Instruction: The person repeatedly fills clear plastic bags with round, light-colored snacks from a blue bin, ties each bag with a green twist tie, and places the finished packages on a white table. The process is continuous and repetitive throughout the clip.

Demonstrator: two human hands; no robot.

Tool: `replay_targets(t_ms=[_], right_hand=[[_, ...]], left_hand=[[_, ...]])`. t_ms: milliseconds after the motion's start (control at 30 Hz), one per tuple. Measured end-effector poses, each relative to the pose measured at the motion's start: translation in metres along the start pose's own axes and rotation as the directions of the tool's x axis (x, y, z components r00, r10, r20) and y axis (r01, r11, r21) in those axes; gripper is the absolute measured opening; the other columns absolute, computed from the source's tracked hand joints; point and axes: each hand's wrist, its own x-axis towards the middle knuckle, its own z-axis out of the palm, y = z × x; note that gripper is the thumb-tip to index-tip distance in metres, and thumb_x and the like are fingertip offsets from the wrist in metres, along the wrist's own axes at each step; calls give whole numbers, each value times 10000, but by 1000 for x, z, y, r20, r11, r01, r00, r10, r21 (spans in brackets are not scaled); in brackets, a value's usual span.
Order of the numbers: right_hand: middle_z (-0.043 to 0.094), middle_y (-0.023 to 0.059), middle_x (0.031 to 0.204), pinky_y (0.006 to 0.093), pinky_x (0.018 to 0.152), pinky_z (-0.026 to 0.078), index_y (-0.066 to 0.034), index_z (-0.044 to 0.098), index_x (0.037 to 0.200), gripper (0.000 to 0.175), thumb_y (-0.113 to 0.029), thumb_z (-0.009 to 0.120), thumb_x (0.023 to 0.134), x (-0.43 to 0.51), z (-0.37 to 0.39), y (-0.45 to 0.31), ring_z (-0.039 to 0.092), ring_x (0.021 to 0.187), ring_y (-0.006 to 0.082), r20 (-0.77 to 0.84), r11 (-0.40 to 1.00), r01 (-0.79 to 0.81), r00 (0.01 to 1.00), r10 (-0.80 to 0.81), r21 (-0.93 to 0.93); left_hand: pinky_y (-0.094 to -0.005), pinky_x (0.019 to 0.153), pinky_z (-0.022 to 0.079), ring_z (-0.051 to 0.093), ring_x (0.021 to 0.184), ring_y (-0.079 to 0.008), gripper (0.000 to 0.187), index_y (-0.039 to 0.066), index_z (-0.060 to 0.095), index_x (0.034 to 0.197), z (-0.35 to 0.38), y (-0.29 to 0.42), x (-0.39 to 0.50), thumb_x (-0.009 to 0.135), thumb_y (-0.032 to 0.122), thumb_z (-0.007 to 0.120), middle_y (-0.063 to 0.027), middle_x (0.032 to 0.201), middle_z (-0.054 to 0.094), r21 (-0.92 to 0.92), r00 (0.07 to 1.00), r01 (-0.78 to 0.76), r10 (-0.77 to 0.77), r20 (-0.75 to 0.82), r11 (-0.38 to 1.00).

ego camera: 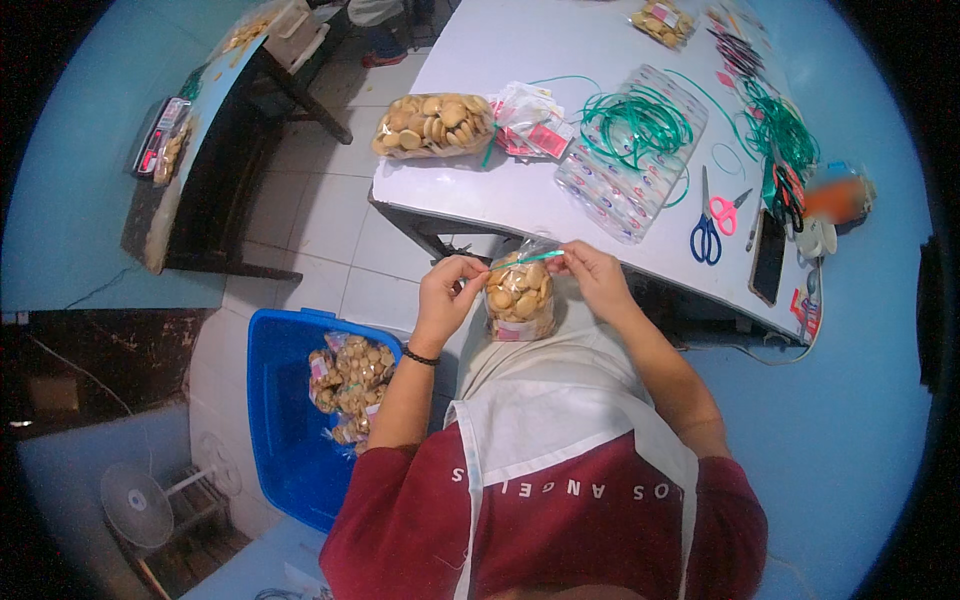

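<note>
A clear plastic bag of round cookies rests upright on my lap, over the white apron, with a label low on its front. Across the neck of the bag runs a green plastic ribbon. My left hand pinches the ribbon's left end between thumb and fingertips. On the other side, my right hand pinches the right end, close to the gathered plastic at the bag's top. Whether the ribbon is knotted cannot be made out.
A white table holds another cookie bag, paper labels, green ribbon coils, navy scissors, pink scissors and a phone. At my left, a blue bin contains several cookie bags. A person's legs show beyond.
</note>
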Motion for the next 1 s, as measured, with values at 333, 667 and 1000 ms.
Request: replay_targets(t_ms=[333,667,1000], right_hand=[[661,159,997,368,787,524,-27,647,1063,156,-116,590,948,-8,2,-53,666,899,320,177,846,457,889,-423,-272],[650,155,987,410,773,519,-46,600,1054,132,-109,587,938,1,10,-64,652,907,363,173,932,303,947,-271,-198],[670,148,1000,386,789,532,-22,586,1076,127,-83,533,977,4,7,-66,688,925,317,224,966,207,960,-170,-156]], left_hand=[[-347,635,526,665,725,-271,180,50,647,935,21,30,13,831,128,772,-109,799,673,10,977,-177,174,122,984],[-320,656,509,661,762,-227,139,37,661,931,19,28,6,821,21,745,-100,861,696,111,932,-356,343,120,928],[-307,604,518,642,736,-240,162,42,611,840,9,28,20,777,34,760,-84,955,707,65,922,-386,384,47,920]])
